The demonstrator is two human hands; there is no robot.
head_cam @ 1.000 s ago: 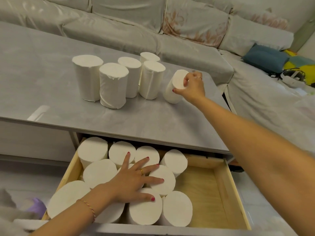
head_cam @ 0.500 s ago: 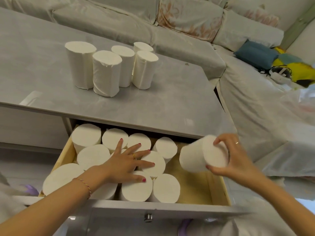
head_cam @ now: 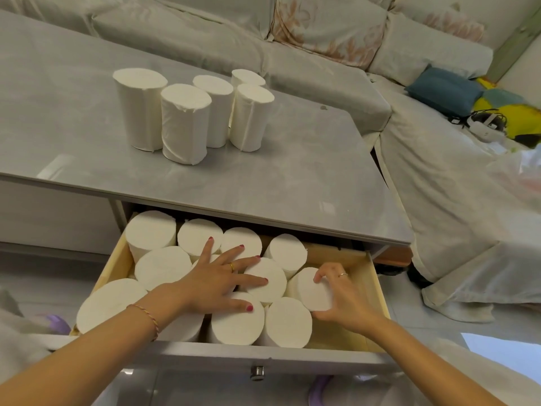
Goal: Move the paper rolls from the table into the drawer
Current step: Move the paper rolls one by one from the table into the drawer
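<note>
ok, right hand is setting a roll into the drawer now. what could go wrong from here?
1. The roll in the right hand sits tilted against its neighbours; it may not seat upright.
2. The drawer is packed, with free floor only on its right side; the five rolls on the table may not all fit.
3. The left hand presses flat on the packed rolls; lifting it could let them shift.

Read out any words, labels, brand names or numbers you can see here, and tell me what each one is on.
None: no readable text anywhere.
The paper rolls on the table and the rolls in the drawer have plain white wrappers.
The drawer front is blank.
</note>
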